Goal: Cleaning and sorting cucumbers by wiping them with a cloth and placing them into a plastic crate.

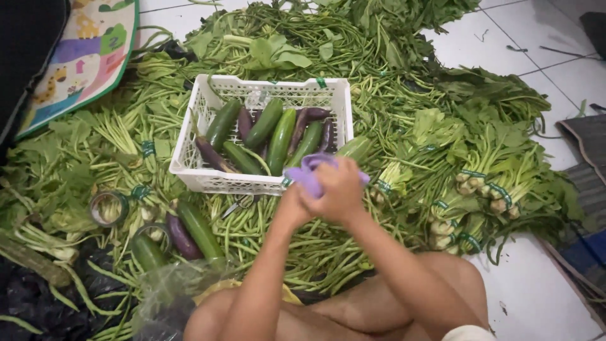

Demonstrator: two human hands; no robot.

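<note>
The head view looked down on a white crate point(189, 161) standing on a floor spread with greens. All places below are taken from that crate.

Just in front of its near rim, both hands met over a purple cloth point(309, 173). The right hand point(341, 189) was closed over the cloth from above, fingers curled so that the knuckles faced the camera. The left hand point(291, 205) lay partly under the right; it seemed to grip the cloth's lower end, though how far its fingers were closed could not be told. The cloth stuck out on the crate side of the fists, bunched rather than flat, likely because it was being squeezed or twisted between them.

Inside the crate lay cucumbers point(281, 139) and dark purple eggplants point(211, 155), side by side and lengthwise, probably so they would fit the box. Outside its near left corner, more cucumbers point(199, 227) and an eggplant point(182, 237) lay loose on long beans point(265, 233). Scissors point(237, 203) lay touching the crate's front wall, within easy reach. Farther left sat a roll of tape point(107, 207).

To the crate's right, bundles of leafy greens point(480, 183) lay tied with green bands, stems toward the person. Beyond the crate's far left corner a coloured mat point(88, 57) edged the pile. A clear plastic bag point(170, 297) rested near the person's knee.
</note>
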